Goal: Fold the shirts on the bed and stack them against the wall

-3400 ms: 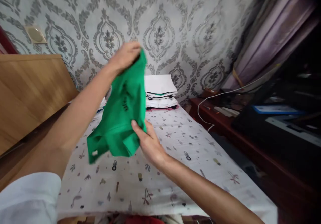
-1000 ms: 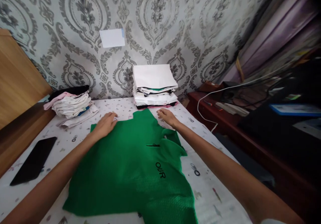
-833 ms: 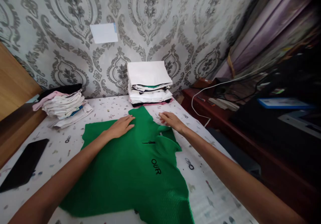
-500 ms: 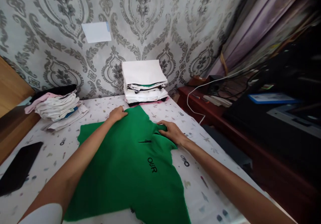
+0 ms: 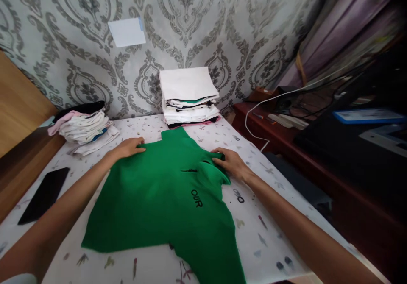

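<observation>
A green polo shirt point(image 5: 149, 190) with a collar, a short dark-edged placket and black lettering "OUR" lies spread on the bed, turned sideways. My left hand point(image 5: 129, 147) is at its far left edge, with thumb and fingers closed around the fabric there. On the right, my right hand point(image 5: 231, 163) pinches the shirt near the collar, its thumb and fingers curled over the cloth. One sleeve points toward the wall and the other toward me.
A neat stack of folded clothes point(image 5: 190, 84) stands by the patterned wall. Looser folded garments point(image 5: 84, 127) sit at the far left, above a black phone-like slab point(image 5: 44, 196). A dark red desk point(image 5: 282, 135) with a white cable borders the right side.
My left hand has moved left from the far sleeve along the shirt's edge. My right hand stays at the collar. The view has shifted, and the shirt's lower left edge lies higher in view.
</observation>
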Action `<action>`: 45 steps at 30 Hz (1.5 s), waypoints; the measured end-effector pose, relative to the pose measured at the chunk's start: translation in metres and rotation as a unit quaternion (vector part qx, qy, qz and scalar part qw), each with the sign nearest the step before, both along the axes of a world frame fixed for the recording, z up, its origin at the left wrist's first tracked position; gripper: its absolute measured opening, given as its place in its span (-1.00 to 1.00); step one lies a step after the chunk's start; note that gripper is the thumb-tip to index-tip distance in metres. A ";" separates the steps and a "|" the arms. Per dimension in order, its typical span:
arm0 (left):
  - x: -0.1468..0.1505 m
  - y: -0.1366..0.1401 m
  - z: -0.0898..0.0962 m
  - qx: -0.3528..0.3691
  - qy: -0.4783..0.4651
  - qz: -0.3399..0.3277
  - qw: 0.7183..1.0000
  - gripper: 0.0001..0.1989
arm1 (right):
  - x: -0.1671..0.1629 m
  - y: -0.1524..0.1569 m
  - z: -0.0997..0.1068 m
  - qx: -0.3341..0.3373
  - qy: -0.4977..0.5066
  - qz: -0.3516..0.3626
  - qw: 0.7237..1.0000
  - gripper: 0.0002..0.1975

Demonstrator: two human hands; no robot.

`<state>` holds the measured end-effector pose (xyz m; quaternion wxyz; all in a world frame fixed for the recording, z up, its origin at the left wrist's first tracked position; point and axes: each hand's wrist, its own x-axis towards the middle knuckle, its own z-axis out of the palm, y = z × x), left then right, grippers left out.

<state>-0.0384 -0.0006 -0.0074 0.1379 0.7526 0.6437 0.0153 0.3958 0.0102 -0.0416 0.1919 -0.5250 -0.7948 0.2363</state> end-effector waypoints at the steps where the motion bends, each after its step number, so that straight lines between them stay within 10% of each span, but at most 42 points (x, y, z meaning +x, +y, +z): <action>1: -0.018 -0.010 0.005 -0.024 0.006 0.008 1.000 -0.68 | 0.001 0.001 -0.002 0.001 0.002 0.001 1.000 -0.73; 6: -0.081 -0.061 0.029 -0.041 0.094 0.152 0.983 -0.84 | 0.005 0.009 -0.011 0.016 -0.003 -0.001 1.000 -0.72; 12: -0.046 -0.139 0.032 0.046 0.056 0.210 0.975 -0.72 | 0.002 -0.034 0.016 0.181 0.035 -0.048 0.982 -0.62; 16: -0.007 -0.202 0.025 0.003 -0.017 0.215 0.976 -0.60 | -0.003 -0.115 0.031 0.222 0.050 0.082 0.970 -0.68; 22: 0.014 -0.270 0.003 -0.006 -0.097 0.286 0.953 -0.48 | 0.002 -0.199 -0.002 0.220 0.010 0.258 0.941 -0.46; 31: 0.014 -0.281 0.039 0.019 -0.380 0.284 0.880 -0.60 | -0.002 -0.199 0.016 0.167 -0.019 0.316 0.934 -0.74; 38: 0.023 -0.299 0.031 -0.038 -0.332 0.221 0.916 -0.60 | 0.011 -0.216 0.003 0.209 -0.034 0.323 0.922 -0.45; 45: 0.025 -0.307 0.019 -0.031 -0.249 0.184 0.950 -0.53 | 0.010 -0.217 -0.009 0.197 0.011 0.324 0.925 -0.77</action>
